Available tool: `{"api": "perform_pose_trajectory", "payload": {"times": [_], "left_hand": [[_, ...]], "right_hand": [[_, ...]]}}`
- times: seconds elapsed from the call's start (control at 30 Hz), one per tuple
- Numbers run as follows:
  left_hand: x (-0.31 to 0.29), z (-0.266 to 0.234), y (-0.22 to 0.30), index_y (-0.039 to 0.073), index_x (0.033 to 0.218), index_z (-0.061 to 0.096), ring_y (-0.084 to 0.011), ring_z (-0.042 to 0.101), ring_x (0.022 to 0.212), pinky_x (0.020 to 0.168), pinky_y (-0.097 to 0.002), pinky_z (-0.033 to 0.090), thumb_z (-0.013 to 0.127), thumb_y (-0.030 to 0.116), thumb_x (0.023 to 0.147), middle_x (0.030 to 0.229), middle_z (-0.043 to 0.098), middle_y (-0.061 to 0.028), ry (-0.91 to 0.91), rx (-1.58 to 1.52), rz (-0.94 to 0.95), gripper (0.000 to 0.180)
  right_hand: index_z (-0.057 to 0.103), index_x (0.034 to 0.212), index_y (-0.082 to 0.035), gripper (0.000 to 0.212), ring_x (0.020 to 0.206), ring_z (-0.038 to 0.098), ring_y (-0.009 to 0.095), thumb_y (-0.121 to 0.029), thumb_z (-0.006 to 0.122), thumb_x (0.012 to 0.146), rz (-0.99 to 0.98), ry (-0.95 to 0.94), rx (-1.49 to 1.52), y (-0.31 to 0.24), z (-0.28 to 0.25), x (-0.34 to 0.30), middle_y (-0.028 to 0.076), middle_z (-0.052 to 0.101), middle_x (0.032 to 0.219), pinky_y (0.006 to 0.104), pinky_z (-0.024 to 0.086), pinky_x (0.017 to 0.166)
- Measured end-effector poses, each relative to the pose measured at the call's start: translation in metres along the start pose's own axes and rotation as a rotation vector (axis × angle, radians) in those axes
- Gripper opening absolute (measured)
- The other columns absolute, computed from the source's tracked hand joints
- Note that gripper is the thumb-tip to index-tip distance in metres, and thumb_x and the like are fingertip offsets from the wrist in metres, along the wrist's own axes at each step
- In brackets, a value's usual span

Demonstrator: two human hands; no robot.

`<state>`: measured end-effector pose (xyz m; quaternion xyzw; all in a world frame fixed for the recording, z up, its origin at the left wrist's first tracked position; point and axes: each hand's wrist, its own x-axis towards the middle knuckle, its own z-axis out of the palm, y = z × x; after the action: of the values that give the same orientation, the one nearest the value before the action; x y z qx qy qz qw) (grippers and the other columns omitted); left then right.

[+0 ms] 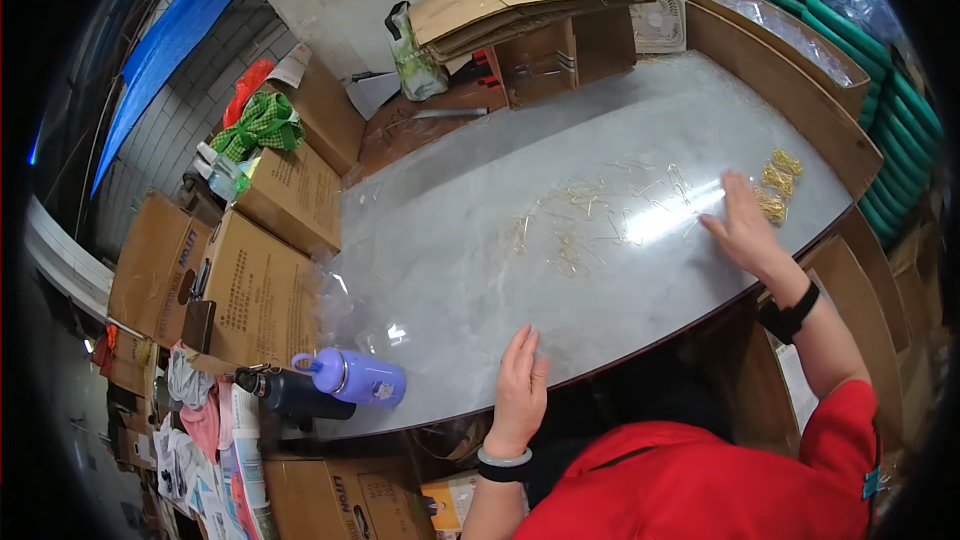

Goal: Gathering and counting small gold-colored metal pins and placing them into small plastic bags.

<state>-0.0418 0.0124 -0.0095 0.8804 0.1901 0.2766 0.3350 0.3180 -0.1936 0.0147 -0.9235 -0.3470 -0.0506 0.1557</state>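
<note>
Scattered over the middle of a grey, marble-patterned tabletop (430, 270) are several thin gold wire pieces (575, 215), bent like hooks or clips; their exact kind is too small to tell. My right hand (745, 227) is open over the right part of the table, thumb apart, between the loose wire pieces and small gold bundles (777, 183) of similar pieces near the right edge. Close to the table's front edge, my left hand (521, 390) is held with fingers stretched out and nothing in it. Whether either palm touches the surface is hard to tell.
A purple bottle (360, 377) and a black bottle (300, 393) lie or lean at the front left. Cardboard boxes (255, 290) line the left side. At the back, stacked cardboard sheets (530, 2) carry more gold wire. A cardboard wall (790, 65) borders the right.
</note>
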Motion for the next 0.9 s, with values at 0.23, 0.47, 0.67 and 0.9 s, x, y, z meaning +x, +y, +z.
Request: {"api": "perform_pose_trajectory", "payload": {"times": [0.23, 0.47, 0.67, 0.9], "left_hand": [[0.006, 0.008, -0.013, -0.006, 0.132, 0.051, -0.0425, 0.044, 0.133, 0.112, -0.052, 0.035, 0.058, 0.018, 0.098, 0.141, 0.047, -0.0255, -0.034, 0.305, 0.125, 0.043], [0.022, 0.011, -0.008, -0.009, 0.14, 0.042, -0.0457, 0.033, 0.14, 0.116, -0.0578, 0.023, 0.064, 0.026, 0.095, 0.148, 0.038, -0.0286, -0.068, 0.383, 0.069, 0.062], [0.033, 0.004, -0.01, -0.013, 0.141, 0.036, -0.0473, 0.03, 0.141, 0.117, -0.0603, 0.019, 0.066, 0.03, 0.093, 0.149, 0.033, -0.0323, -0.109, 0.394, 0.01, 0.071], [0.036, 0.009, -0.007, -0.016, 0.138, 0.038, -0.0478, 0.034, 0.138, 0.116, -0.0609, 0.021, 0.065, 0.028, 0.094, 0.145, 0.038, -0.0334, -0.143, 0.357, 0.019, 0.068]], "right_hand": [[0.017, 0.157, -0.004, 0.089, 0.149, 0.011, 0.048, -0.064, 0.041, 0.096, -0.01, -0.304, -0.033, -0.015, 0.045, 0.068, 0.029, 0.018, 0.16, 0.0564, 0.011, 0.12], [0.037, 0.151, -0.012, 0.083, 0.147, 0.018, 0.05, -0.069, 0.046, 0.092, -0.601, -0.288, -0.054, -0.112, 0.068, 0.065, 0.025, 0.024, 0.159, 0.0635, 0.012, 0.118], [0.042, 0.148, -0.01, 0.07, 0.147, 0.025, 0.043, -0.059, 0.044, 0.098, -0.923, -0.283, 0.155, -0.147, 0.071, 0.057, 0.021, 0.032, 0.157, 0.0587, 0.018, 0.118], [0.032, 0.153, -0.006, 0.074, 0.147, 0.022, 0.044, -0.058, 0.038, 0.099, 0.394, -0.094, -0.09, 0.031, 0.048, 0.193, 0.026, 0.029, 0.157, 0.0546, 0.014, 0.12]]}}
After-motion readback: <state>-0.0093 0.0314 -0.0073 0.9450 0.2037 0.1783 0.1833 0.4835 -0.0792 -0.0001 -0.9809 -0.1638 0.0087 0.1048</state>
